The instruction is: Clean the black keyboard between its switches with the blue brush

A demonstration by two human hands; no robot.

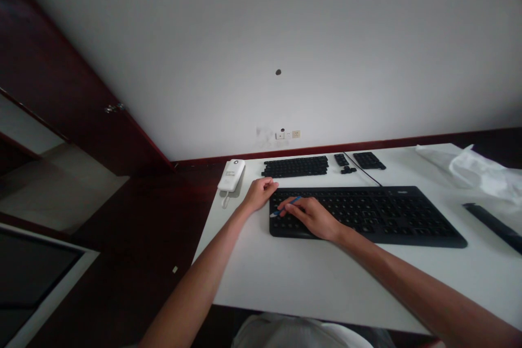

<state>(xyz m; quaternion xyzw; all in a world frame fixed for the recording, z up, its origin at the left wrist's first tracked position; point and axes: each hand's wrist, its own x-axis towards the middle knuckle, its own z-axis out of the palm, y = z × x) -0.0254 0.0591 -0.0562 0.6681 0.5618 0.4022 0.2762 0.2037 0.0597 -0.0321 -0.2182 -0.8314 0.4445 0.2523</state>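
Note:
A black keyboard [408,217] with its keycaps off lies on the white table, bare key sockets showing. Over its left end, my right hand [316,218] is closed around a slim blue brush [296,199]. The brush's pale tip points down and left, at the keyboard's left edge. My left hand [260,194] rests at the back left corner of the keyboard, fingers curled and thumb side against the edge. Behind the keyboard, the loose black keycaps [297,166] are laid out in rows, with smaller keycap groups [368,160] farther right.
A white handset [231,175] with a strap lies at the table's back left. The keyboard cable [362,168] runs backward between keycap groups. To the right are a long black strip [495,225] and a crumpled white plastic bag [477,171]. A wall stands behind the table.

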